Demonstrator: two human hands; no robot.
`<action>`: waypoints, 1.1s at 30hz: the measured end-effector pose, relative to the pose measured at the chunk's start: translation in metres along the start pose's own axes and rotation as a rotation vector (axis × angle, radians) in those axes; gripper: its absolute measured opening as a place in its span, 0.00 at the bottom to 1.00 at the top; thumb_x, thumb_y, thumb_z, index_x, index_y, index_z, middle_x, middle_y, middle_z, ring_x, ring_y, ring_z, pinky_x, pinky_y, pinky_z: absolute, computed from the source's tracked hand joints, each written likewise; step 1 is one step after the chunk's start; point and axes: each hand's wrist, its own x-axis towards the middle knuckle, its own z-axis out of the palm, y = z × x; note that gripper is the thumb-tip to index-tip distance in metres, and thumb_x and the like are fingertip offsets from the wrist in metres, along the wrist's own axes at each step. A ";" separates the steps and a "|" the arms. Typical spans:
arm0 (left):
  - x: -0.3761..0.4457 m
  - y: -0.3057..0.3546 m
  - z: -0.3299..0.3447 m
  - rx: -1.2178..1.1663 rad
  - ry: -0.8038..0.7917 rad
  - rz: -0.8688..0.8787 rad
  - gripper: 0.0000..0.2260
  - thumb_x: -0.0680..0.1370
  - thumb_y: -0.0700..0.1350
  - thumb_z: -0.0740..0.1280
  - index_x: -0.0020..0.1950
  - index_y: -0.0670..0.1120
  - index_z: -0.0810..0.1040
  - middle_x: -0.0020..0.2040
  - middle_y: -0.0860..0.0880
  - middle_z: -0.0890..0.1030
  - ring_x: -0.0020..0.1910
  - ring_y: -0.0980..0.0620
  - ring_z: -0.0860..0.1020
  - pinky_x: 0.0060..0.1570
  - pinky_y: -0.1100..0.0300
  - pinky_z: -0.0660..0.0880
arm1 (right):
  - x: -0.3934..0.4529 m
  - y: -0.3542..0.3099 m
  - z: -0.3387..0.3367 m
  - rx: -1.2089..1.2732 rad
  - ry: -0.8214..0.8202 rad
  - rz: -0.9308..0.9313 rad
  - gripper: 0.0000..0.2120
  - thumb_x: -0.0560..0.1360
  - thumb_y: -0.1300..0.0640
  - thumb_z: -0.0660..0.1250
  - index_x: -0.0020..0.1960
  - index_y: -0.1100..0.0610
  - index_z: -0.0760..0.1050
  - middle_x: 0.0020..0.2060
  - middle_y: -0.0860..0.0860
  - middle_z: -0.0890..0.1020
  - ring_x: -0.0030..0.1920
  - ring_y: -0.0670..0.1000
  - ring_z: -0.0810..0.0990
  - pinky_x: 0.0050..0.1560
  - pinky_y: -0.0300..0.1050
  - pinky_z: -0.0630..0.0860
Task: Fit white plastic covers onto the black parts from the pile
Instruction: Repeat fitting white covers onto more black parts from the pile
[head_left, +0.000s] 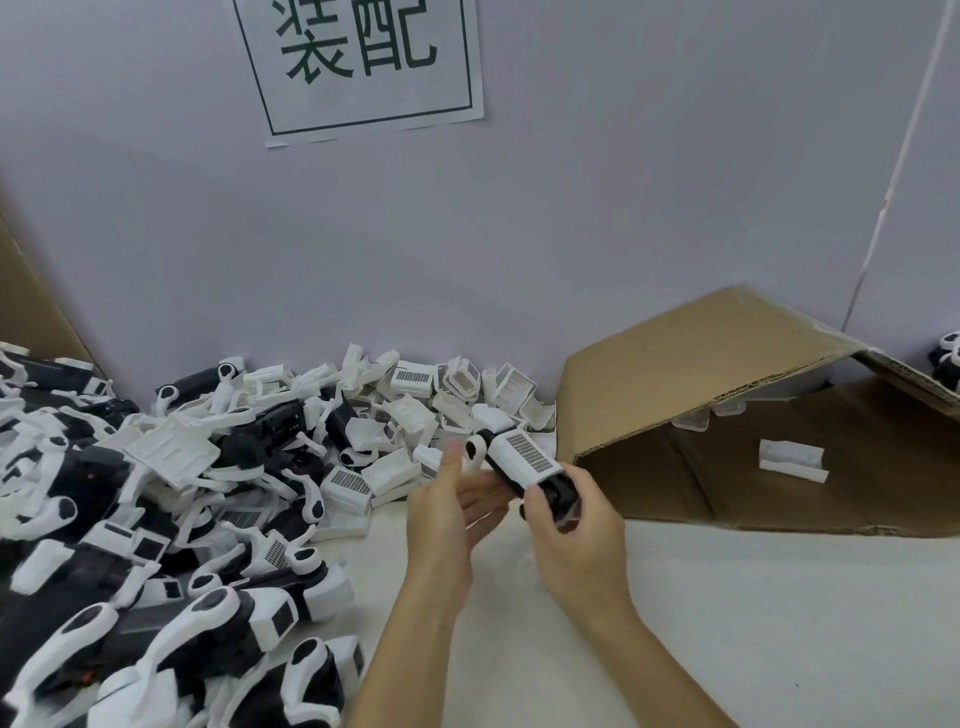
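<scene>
Evidently the work was staged around the pile (197, 493): loose white covers (415, 405) heaped at its far edge against the wall, assembled units spilling off its near side toward me. I held one black part (558, 493) just right of the pile, raised off the table (727, 623), so both hands could reach it. My right hand (576, 540) gripped its black end, fingers curled round it. A white cover (524, 454) with a vent grille sat on the part's far half, seemingly seated. My left hand (447, 509) was spread, fingers straight, palm facing the part's underside; whether it touched, I couldn't tell. A cardboard box (727, 405) lay tipped open beyond the part, away from the pile, one stray cover inside.
</scene>
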 end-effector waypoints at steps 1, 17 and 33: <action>0.001 0.000 -0.004 0.059 0.081 0.027 0.26 0.81 0.55 0.65 0.31 0.37 0.81 0.35 0.41 0.85 0.31 0.44 0.83 0.32 0.55 0.81 | 0.002 -0.001 -0.002 0.028 0.035 0.031 0.07 0.77 0.59 0.68 0.47 0.48 0.79 0.38 0.42 0.83 0.40 0.40 0.80 0.37 0.29 0.73; 0.002 0.009 -0.009 0.095 -0.071 0.145 0.05 0.80 0.46 0.68 0.53 0.47 0.82 0.43 0.48 0.83 0.40 0.51 0.80 0.42 0.52 0.80 | 0.021 -0.006 -0.014 0.325 -0.131 0.578 0.14 0.81 0.52 0.59 0.43 0.59 0.78 0.25 0.54 0.77 0.23 0.49 0.72 0.34 0.45 0.69; 0.004 0.009 -0.010 0.055 -0.041 0.256 0.09 0.81 0.44 0.66 0.51 0.39 0.82 0.43 0.44 0.85 0.44 0.49 0.83 0.39 0.58 0.80 | -0.006 -0.005 -0.009 -0.102 -0.180 -0.479 0.19 0.75 0.50 0.70 0.64 0.51 0.71 0.57 0.43 0.72 0.60 0.44 0.76 0.47 0.28 0.77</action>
